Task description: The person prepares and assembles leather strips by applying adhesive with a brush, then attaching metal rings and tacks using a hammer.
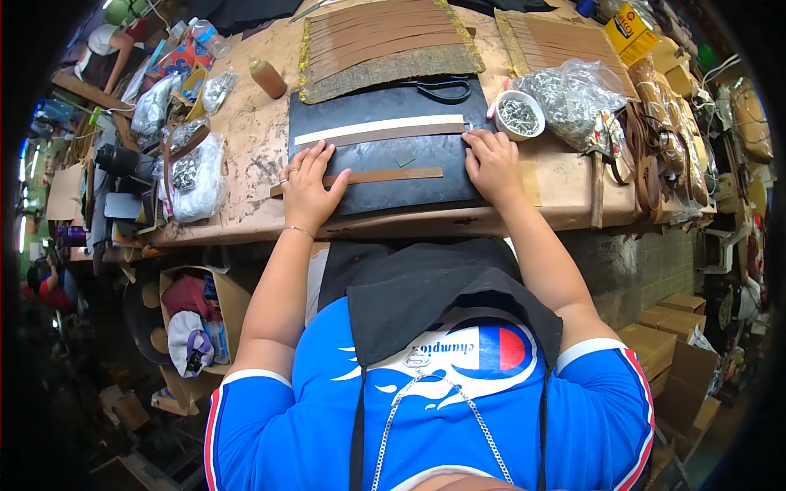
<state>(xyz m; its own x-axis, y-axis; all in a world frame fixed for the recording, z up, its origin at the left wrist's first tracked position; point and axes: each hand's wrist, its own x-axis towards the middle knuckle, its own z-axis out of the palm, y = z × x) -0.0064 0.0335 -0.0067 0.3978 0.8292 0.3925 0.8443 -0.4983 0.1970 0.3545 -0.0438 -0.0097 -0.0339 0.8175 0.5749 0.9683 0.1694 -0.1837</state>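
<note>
On a black mat (393, 196) a brown leather strip (401, 132) lies lengthwise against a cream-white strip (377, 127). My left hand (311, 184) rests over the strips' left part, fingers spread, fingertips at the brown strip's lower edge. The lower brown strip (393, 174) passes under that hand near the thumb. Flat on the mat's right side, my right hand (495, 168) has its fingertips at the right end of the upper strips. Between the two strips lies a small dark scrap (404, 161). Black-handled scissors (444, 90) lie at the mat's far edge.
Beyond the mat sits a board with slit brown leather (385, 41). To the right stand a white cup of metal pieces (520, 114), a plastic bag of similar pieces (565, 94) and a hammer handle (597, 192). A bottle (268, 78) stands at the left.
</note>
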